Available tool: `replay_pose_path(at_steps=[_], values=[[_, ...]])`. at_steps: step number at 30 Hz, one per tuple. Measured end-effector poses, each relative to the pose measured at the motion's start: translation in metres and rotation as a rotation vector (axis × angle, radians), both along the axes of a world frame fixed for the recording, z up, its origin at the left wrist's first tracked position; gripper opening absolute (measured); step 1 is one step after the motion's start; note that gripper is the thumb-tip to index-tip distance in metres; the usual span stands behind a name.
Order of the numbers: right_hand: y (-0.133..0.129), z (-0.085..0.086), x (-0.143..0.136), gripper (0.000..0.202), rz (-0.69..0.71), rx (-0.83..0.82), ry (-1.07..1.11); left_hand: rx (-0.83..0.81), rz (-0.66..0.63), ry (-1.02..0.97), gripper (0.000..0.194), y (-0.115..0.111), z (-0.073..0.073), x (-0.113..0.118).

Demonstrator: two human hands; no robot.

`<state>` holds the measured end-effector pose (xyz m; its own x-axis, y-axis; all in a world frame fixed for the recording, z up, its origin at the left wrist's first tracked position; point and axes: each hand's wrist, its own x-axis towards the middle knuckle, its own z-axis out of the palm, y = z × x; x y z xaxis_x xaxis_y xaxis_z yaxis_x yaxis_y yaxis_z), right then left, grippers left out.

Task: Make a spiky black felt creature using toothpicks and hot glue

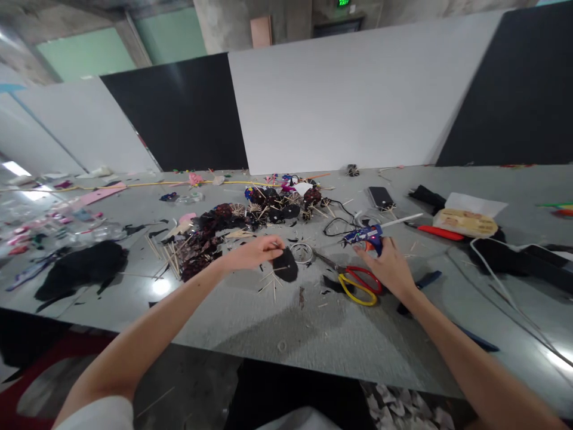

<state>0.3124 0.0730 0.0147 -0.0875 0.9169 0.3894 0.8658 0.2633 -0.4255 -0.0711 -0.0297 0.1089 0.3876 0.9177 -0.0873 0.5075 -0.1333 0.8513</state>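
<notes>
Near the middle of the table, my left hand (255,252) has its fingers pinched at the top edge of a black oval piece (285,266), which has a thin wooden stick across it. My right hand (385,263) is wrapped round a blue glue gun (364,236), whose nozzle points left and whose pale glue stick juts out to the upper right. Several thin sticks (274,283) fan out just below the black piece. A roll of clear tape (301,253) lies between my hands. Scissors with red and yellow handles (358,286) rest below the glue gun.
A heap of dark crumpled pieces and sticks (197,245) spreads behind and left of my left hand. A phone (380,197), a yellow package (465,223) and cables lie at the right. Black cloth (83,272) is at the left. A white and black panel (349,101) stands behind the table.
</notes>
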Motion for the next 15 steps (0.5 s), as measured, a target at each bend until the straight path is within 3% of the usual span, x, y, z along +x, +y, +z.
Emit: replay_pose_path(at_steps=[2, 4, 10, 15], values=[[0.000, -0.002, 0.000, 0.060, 0.015, 0.010, 0.012, -0.153, -0.083, -0.124, 0.027, 0.001, -0.008, 0.023], [0.001, -0.004, 0.001, 0.059, 0.025, 0.026, 0.015, -0.240, -0.143, -0.125, 0.027, 0.005, -0.020, 0.043], [0.001, -0.004, 0.002, 0.053, 0.031, 0.007, 0.015, 0.030, -0.071, 0.103, 0.012, 0.029, -0.062, 0.067], [-0.002, -0.002, 0.000, 0.049, 0.046, 0.005, 0.004, 0.165, -0.058, 0.259, 0.014, 0.036, -0.079, 0.064]])
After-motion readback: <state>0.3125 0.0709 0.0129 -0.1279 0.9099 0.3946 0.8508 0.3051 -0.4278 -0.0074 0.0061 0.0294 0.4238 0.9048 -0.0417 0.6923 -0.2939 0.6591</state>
